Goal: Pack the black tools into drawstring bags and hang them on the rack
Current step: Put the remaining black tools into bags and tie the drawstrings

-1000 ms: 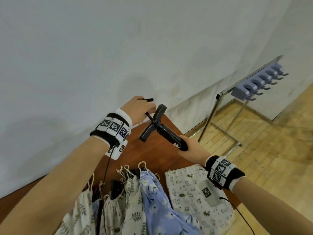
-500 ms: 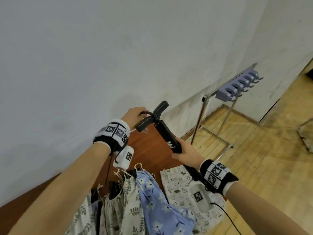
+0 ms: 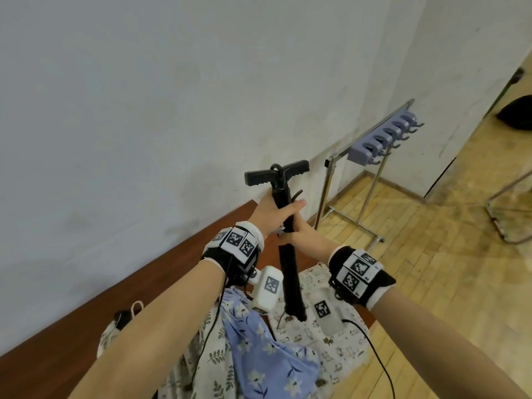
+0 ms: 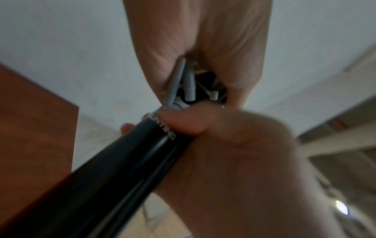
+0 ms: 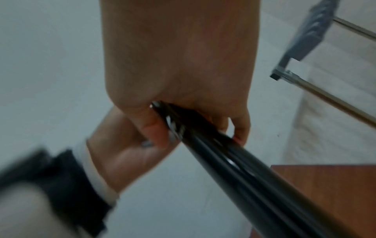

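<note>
Head view: both hands grip the black pump, held nearly upright above the bags on the table; left hand above right hand. Wrist views: fingers of both curl round the barrel, rack beyond

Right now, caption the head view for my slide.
Both hands, left hand and right hand, hold a black T-handled pump upright above patterned drawstring bags.
</note>
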`<state>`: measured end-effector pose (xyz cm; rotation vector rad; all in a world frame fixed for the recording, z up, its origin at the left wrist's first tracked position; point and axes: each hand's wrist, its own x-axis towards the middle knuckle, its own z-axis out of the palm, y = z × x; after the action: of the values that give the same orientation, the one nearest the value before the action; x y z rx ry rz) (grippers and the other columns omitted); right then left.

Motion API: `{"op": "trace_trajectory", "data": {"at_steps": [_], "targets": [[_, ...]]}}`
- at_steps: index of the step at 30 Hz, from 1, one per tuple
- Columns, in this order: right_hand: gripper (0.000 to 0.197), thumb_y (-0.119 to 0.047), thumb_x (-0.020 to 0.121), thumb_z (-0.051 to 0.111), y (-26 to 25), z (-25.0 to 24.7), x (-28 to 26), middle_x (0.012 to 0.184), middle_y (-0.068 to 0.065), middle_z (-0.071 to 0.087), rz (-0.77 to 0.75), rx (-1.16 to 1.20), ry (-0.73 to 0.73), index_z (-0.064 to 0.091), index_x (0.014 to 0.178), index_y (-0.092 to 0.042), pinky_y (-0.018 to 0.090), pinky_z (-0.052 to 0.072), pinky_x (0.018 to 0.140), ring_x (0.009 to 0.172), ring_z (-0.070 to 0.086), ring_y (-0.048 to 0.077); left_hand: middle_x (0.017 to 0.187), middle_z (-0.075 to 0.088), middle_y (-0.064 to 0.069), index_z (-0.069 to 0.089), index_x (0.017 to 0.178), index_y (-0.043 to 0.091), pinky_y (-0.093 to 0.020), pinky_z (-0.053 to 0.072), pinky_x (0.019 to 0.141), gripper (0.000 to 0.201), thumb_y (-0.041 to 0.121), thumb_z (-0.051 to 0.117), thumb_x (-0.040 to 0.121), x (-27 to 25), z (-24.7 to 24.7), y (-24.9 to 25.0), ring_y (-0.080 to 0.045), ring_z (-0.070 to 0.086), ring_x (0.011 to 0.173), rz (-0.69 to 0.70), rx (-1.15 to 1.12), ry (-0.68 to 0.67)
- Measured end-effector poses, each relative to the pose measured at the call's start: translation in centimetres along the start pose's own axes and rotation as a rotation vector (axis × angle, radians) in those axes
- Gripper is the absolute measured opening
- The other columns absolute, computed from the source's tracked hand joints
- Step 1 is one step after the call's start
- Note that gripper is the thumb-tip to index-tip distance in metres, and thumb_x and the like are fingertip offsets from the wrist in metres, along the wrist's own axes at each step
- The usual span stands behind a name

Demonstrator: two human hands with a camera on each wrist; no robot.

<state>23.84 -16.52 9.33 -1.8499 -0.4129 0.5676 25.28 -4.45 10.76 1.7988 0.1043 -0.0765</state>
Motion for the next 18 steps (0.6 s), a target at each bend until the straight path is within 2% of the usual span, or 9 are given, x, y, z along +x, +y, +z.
{"op": "trace_trajectory", "data": {"at_steps": [1, 3, 7, 9, 11, 13, 15, 17, 18], "targets": [[0.071, 0.005, 0.089, 0.054, -0.1, -0.4, -0.2, 0.122, 0.004, 0.051, 0.009, 0.064, -0.036, 0.02, 0.144, -0.022, 0.013, 0.051, 0.076, 0.1, 0.055, 0.006, 0.102, 0.063, 0.0, 0.052, 0.114, 0.012, -0.028, 0.045, 0.09, 0.045, 0.038, 0.07, 0.082, -0.2, 0.5, 0.1, -0.01, 0.06, 0.094, 0.031, 0.064, -0.019], [0.068, -0.004, 0.092, 0.056, 0.2, -1.1, -0.4, 0.131, -0.003, 0.048, 0.046, 0.149, -0.077, 0.022, 0.147, -0.023, 0.012, 0.045, 0.083, 0.116, 0.051, 0.009, 0.107, 0.06, 0.005, 0.048, 0.12, 0.016, -0.024, 0.039, 0.088, 0.047, 0.04, 0.067, 0.085, -0.2, 1.4, 0.2, -0.008, 0.057, 0.099, 0.058, 0.152, -0.054], [0.079, -0.011, 0.082, 0.072, 1.2, -1.8, 0.2, 0.141, 0.003, 0.047, -0.011, 0.194, 0.124, 0.027, 0.147, -0.019, 0.025, 0.047, 0.098, 0.128, 0.049, 0.016, 0.109, 0.064, -0.003, 0.055, 0.118, 0.012, -0.038, 0.045, 0.099, 0.046, 0.044, 0.062, 0.087, 0.7, 2.5, 0.1, -0.018, 0.06, 0.106, -0.008, 0.066, -0.048], [0.082, -0.013, 0.077, 0.074, 1.2, -2.1, 0.6, 0.137, 0.005, 0.051, -0.028, 0.235, 0.222, 0.029, 0.145, -0.02, 0.035, 0.053, 0.095, 0.12, 0.057, 0.017, 0.112, 0.065, -0.007, 0.057, 0.12, 0.013, -0.038, 0.051, 0.092, 0.043, 0.044, 0.056, 0.091, 1.1, 2.9, -0.1, -0.021, 0.061, 0.107, -0.065, -0.068, -0.073], [0.053, -0.009, 0.084, 0.065, 1.1, -2.4, 1.1, 0.119, 0.01, 0.063, -0.046, 0.236, 0.323, 0.041, 0.131, -0.014, 0.031, 0.059, 0.079, 0.097, 0.069, 0.017, 0.119, 0.062, -0.009, 0.05, 0.131, 0.017, -0.033, 0.055, 0.08, 0.05, 0.049, 0.051, 0.092, 1.5, 3.2, -0.3, -0.022, 0.061, 0.107, -0.116, -0.145, -0.143], [0.034, -0.004, 0.089, 0.059, 1.0, -2.9, 1.4, 0.105, 0.009, 0.067, -0.063, 0.208, 0.415, 0.049, 0.12, -0.012, 0.027, 0.059, 0.069, 0.084, 0.071, 0.012, 0.134, 0.052, -0.01, 0.04, 0.138, 0.023, -0.042, 0.052, 0.093, 0.062, 0.059, 0.049, 0.088, 2.6, 3.4, -0.6, -0.025, 0.053, 0.122, -0.094, -0.027, -0.183], [0.029, 0.0, 0.09, 0.057, 1.2, -3.7, 1.8, 0.092, 0.004, 0.066, -0.062, 0.208, 0.45, 0.05, 0.116, -0.01, 0.02, 0.055, 0.057, 0.069, 0.068, 0.003, 0.154, 0.024, -0.007, 0.034, 0.14, 0.031, -0.052, 0.034, 0.109, 0.072, 0.071, 0.042, 0.081, 3.6, 3.5, -0.7, -0.027, 0.02, 0.144, -0.034, 0.247, -0.189], [0.029, 0.0, 0.088, 0.06, 1.5, -5.1, 2.3, 0.088, 0.007, 0.063, -0.022, 0.228, 0.466, 0.051, 0.115, -0.006, 0.014, 0.05, 0.051, 0.064, 0.065, 0.007, 0.16, -0.002, -0.003, 0.025, 0.145, 0.037, -0.056, 0.014, 0.116, 0.07, 0.072, 0.032, 0.085, 4.0, 3.1, -1.1, -0.023, -0.008, 0.147, -0.015, 0.366, -0.126], [0.03, -0.001, 0.087, 0.062, 1.7, -6.0, 2.5, 0.089, 0.009, 0.061, 0.002, 0.232, 0.478, 0.051, 0.115, -0.005, 0.013, 0.049, 0.052, 0.065, 0.064, 0.01, 0.16, -0.007, -0.003, 0.019, 0.148, 0.036, -0.053, 0.009, 0.118, 0.066, 0.066, 0.03, 0.091, 4.2, 2.7, -1.9, -0.022, -0.007, 0.147, -0.047, 0.324, -0.065]]}}
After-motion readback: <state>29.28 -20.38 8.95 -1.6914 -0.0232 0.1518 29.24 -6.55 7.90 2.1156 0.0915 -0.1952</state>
